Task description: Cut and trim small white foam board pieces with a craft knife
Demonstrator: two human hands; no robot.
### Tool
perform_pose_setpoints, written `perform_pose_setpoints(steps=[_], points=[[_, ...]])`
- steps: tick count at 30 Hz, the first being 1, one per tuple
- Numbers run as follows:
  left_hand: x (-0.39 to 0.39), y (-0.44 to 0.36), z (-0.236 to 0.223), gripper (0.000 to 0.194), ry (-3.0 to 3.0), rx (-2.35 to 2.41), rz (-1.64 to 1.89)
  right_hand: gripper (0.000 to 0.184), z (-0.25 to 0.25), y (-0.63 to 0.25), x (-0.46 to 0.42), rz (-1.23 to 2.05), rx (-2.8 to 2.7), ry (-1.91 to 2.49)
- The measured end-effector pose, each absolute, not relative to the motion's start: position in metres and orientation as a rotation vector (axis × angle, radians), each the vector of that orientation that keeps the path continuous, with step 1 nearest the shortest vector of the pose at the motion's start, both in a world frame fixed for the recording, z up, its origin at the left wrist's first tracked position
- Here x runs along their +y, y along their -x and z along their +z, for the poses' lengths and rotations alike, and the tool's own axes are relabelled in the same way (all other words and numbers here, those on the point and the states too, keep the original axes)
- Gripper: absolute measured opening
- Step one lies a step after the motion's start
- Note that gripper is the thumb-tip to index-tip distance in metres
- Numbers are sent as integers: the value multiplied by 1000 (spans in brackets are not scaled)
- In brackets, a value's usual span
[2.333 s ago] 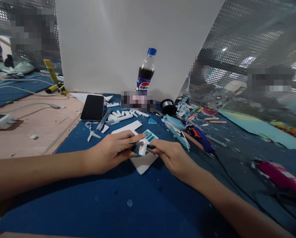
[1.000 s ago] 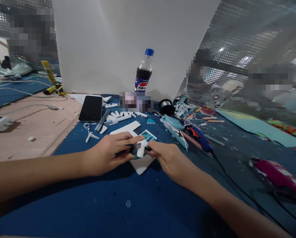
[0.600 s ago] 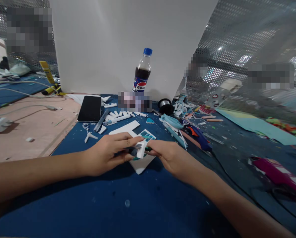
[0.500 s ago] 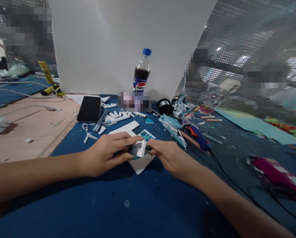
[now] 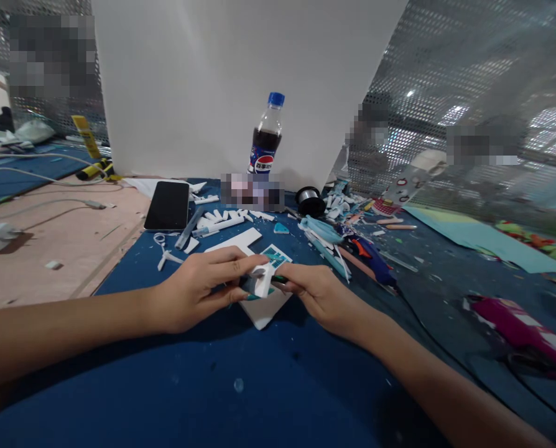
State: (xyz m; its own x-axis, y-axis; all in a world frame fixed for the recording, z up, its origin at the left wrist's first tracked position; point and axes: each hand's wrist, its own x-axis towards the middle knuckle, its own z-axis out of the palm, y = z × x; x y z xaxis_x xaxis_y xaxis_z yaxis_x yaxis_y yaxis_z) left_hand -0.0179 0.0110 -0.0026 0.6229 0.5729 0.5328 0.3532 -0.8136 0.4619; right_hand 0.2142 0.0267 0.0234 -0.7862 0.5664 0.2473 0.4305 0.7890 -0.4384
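Note:
My left hand (image 5: pixel 203 289) is closed on a small white piece (image 5: pixel 264 283) that looks like foam board, thumb and fingers gripping its left side. A curved cut or notch shows on it. From the right, my right hand (image 5: pixel 319 297) is closed round a thin tool with a dark green handle (image 5: pixel 279 280). Its tip meets the white piece and is partly hidden, so I cannot tell its kind. Below both hands lies a flat white board (image 5: pixel 260 316). A teal grid-patterned panel (image 5: pixel 277 254) shows just behind the white piece.
Behind the hands stand a cola bottle (image 5: pixel 265 140) and a wire spool (image 5: pixel 310 202). A black phone (image 5: pixel 167 205), small scissors (image 5: pixel 160 239) and white scraps lie left. Rightward are a blue glue gun (image 5: pixel 374 258) and a magenta tool (image 5: pixel 520 320) with cords.
The white piece has turned slightly in my left hand, and its notch shows more clearly. Both hands stay in nearly the same place.

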Motion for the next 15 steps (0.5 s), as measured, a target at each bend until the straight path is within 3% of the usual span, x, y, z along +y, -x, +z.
perform_pose_setpoints(steps=[15], points=[[12,17,-1,43,-2570,762,931,21,20,-214,26,510,-2624,767]])
